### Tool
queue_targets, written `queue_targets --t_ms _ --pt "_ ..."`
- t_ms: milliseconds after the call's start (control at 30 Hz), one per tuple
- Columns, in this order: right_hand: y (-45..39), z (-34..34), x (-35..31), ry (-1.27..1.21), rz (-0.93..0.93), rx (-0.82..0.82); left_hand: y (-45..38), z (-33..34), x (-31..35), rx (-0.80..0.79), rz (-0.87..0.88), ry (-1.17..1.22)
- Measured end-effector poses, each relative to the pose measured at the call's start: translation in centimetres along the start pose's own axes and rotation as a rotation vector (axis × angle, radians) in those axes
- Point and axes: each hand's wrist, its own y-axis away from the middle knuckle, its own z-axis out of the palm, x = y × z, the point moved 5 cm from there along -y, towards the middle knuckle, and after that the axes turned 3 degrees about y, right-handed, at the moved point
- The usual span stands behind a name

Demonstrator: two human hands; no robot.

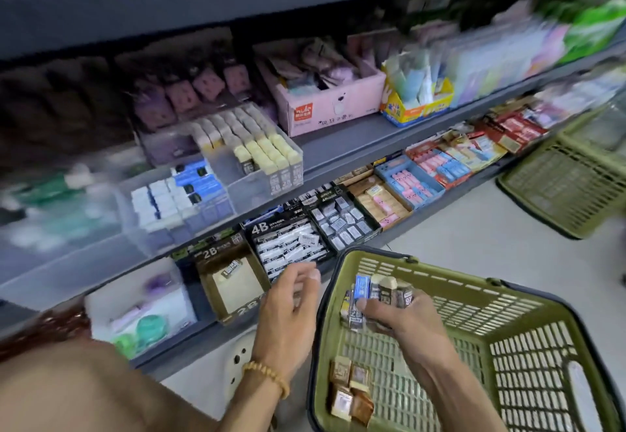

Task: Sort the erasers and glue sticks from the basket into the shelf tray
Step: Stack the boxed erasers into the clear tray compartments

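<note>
1. Shop aisle, grey metal shelves (338, 150) packed with stationery boxes; pale floor below.
2. Green basket (474, 299) sits in front of the lower shelf; second green basket (562, 187) stands well apart on the floor, far right.
3. Right grip (403, 316) is inside the basket, fingers closed round a bunch of small erasers (376, 291) – blue, white and dark-wrapped ones fan out above the fingertips.
4. Below that grip, nearer the wearer, a few brown-wrapped erasers (350, 389) lie loose on the basket floor.
5. Left grip (288, 303) hovers just left of the basket rim, fingers loosely curled, half open; cannot tell if it has anything in it. Beaded bracelet (267, 375) on the wrist.
6. Just beyond the left grip: 2B box (230, 282) and 4B box (288, 245) on the lower shelf.
7. Up-left of both grips, clear shelf tray (257, 157) holds upright rows of pale-capped 2B erasers; image there is blurred.
</note>
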Motion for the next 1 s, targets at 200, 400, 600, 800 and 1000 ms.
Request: queue_targets --t_ms 200,400,600,800,1000 --pt "3.5 2.5 -5.3 0.146 -0.132 -0.115 1.6 -1.7 3.9 -0.021 0.135 0.079" --pt "5.1 4.0 -9.2 0.234 -0.263 -0.166 1.8 -2.9 6.7 -0.147 0.215 0.126" --pt "5.7 5.6 -12.1 0.328 -0.363 -0.187 0.6 -5.9 8.3 -0.059 0.211 0.263" --pt "5.4 8.8 -13.6 0.29 -0.439 -0.187 -0.1 -8.8 8.9 0.002 0.116 0.503" --pt "4.2 11.5 -13.4 0.134 -0.336 -0.168 -0.4 -11.4 9.6 0.005 0.075 0.501"
